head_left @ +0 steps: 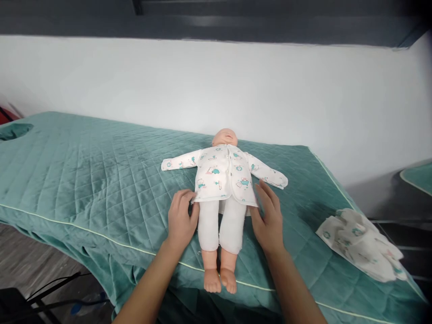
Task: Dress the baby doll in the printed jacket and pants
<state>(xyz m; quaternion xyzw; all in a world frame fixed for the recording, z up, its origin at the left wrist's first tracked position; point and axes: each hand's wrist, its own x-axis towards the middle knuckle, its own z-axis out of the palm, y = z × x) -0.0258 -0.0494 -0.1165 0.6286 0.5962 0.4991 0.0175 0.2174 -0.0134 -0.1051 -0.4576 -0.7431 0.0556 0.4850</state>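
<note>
A baby doll (225,136) lies on its back, feet toward me, its arms spread inside the sleeves of a white baby jacket (216,171) with green and pink prints. The jacket's front closes down the middle, parting slightly at the bottom. White cloth covers the legs, and the feet are bare. At the hem's left corner, my left hand (180,218) has its fingers curled and its thumb underneath, pinching the fabric edge. Beside the right corner, my right hand (270,218) has its fingers stretched along the jacket's side, the thumb apart and close to the hem.
A crumpled white printed garment (362,245) lies to the right on the green quilted bed cover (101,189). Behind the bed stands a white wall (202,85), with a dark ledge above it. Part of a black frame (50,297) shows on the floor at lower left.
</note>
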